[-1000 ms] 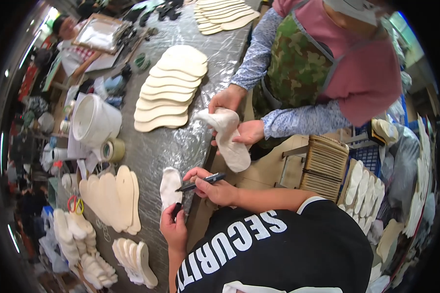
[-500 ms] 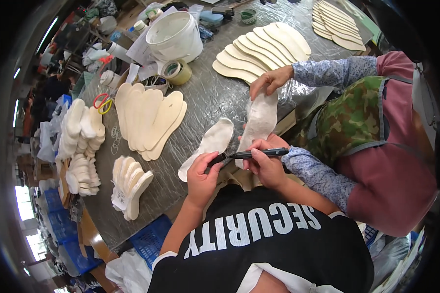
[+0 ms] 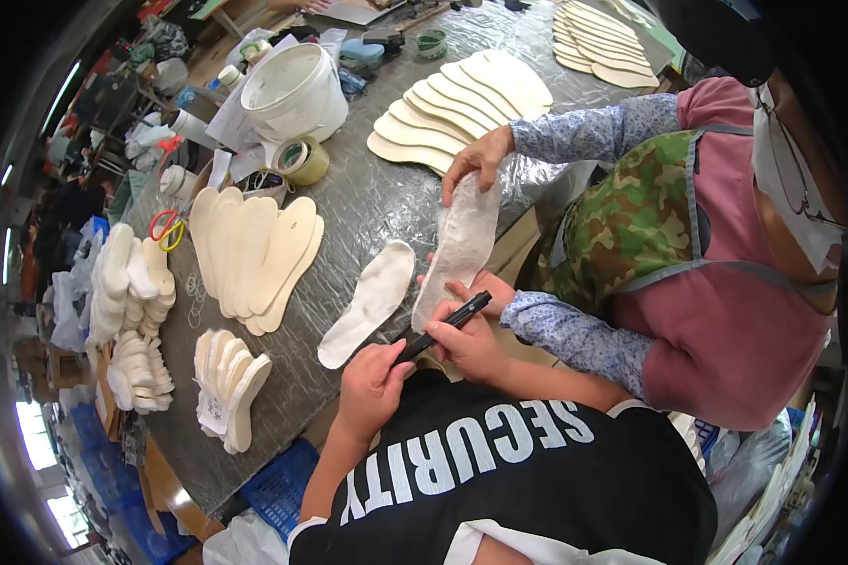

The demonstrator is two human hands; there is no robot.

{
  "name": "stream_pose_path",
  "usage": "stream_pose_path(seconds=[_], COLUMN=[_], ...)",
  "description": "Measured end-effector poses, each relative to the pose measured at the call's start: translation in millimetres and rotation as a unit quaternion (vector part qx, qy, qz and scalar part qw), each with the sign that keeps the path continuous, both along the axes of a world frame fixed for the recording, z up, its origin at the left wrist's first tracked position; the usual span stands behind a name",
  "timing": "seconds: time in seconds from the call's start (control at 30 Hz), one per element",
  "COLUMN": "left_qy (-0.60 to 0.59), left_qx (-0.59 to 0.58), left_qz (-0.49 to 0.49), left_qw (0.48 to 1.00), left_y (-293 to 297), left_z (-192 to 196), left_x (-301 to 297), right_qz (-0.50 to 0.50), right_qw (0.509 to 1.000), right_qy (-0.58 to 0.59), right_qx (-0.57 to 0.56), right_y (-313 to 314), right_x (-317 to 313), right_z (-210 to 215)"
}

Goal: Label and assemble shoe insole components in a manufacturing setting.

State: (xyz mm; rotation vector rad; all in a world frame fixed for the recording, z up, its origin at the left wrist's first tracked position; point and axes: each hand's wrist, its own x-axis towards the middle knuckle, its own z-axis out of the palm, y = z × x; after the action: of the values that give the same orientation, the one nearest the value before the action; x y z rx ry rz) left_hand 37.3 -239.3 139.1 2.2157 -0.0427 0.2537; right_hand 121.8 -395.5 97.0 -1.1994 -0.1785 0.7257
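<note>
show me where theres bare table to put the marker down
Free patches: the foil-covered table between the fanned tan insoles and the single white insole, and the strip from the tape roll toward the far insole fan. Crowded: the left edge with stacked white insoles, and around the white bucket.

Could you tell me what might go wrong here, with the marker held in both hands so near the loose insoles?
The black marker sits between the left hand and the right hand, close to the white insole; a slip might leave a stray mark on it. The co-worker's hands hold another insole right beside the marker, so hands could bump. That insole hangs over the table edge and might drop.
</note>
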Motion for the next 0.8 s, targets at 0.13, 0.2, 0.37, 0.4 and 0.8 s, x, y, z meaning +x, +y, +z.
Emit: stream_pose_path(seconds=[0.13, 0.2, 0.37, 0.4, 0.8], left_qy=[-0.052, -0.068, -0.024, -0.024, 0.061], left_qx=[0.061, 0.089, 0.060, 0.061, 0.022], left_qz=[-0.010, -0.015, 0.007, 0.006, 0.205], left_qw=[0.997, 0.994, 0.998, 0.998, 0.977], left_y=[-2, -2, 4, 10, 103], left_z=[-5, -8, -19, -25, -149], left_x=[-5, -5, 6, 13, 155], right_qz=[-0.061, -0.076, -0.039, -0.023, -0.317], right_qw=[0.990, 0.978, 0.986, 0.992, 0.940], right_qy=[0.059, 0.108, 0.113, 0.100, 0.093], right_qx=[0.116, 0.159, 0.116, 0.068, -0.087], right_y=[14, 19, 28, 31, -33], right_x=[-17, -20, 0, 9, 146], right_z=[-16, -18, -20, -22, -65])
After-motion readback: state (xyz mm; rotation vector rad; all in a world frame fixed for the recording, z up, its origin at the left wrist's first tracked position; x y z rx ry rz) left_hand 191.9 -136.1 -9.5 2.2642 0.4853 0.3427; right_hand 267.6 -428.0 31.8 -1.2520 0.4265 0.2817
